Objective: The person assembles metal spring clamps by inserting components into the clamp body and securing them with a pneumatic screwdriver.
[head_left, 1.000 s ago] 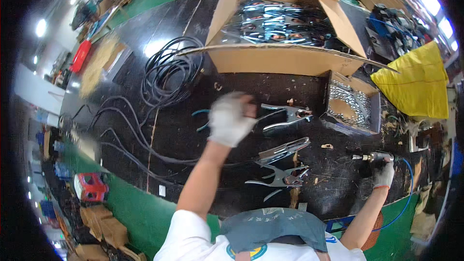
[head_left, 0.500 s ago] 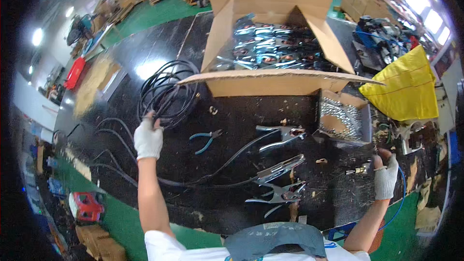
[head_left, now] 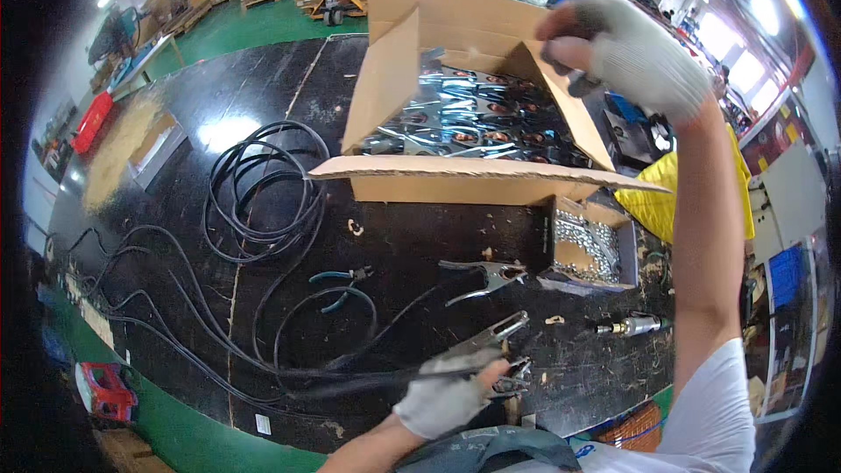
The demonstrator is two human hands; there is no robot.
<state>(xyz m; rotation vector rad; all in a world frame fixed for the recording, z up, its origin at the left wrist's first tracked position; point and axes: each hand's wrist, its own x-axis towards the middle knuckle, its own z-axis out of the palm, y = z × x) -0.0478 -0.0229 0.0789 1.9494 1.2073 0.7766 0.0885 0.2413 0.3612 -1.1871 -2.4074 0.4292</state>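
Note:
My left hand [head_left: 442, 398], in a white glove, is closed around a black cable [head_left: 368, 377] at the near edge of the table. Just past its fingertips lies a metal spring clamp [head_left: 519, 378], partly covered by the hand. Another metal clamp [head_left: 508, 326] is beside it, and a third clamp [head_left: 495, 278] with a cable attached sits farther back. My gloved right hand [head_left: 644, 57] is raised high over the box's right side, its fingers bent and apart with nothing visible in them. Blue-handled cutting pliers [head_left: 355, 275] rest left of the clamps.
An open cardboard box [head_left: 455, 186] of many clamps stands at the back. A small box [head_left: 589, 283] of metal fasteners adjoins its front. Coiled black cable [head_left: 210, 201] lies left. On the right are a pneumatic tool [head_left: 638, 325] and a yellow sack [head_left: 648, 203].
My left hand has moved from the cable coil to the clamps at the near edge. My right hand has risen from beside the pneumatic tool to above the box. The coil has spread out.

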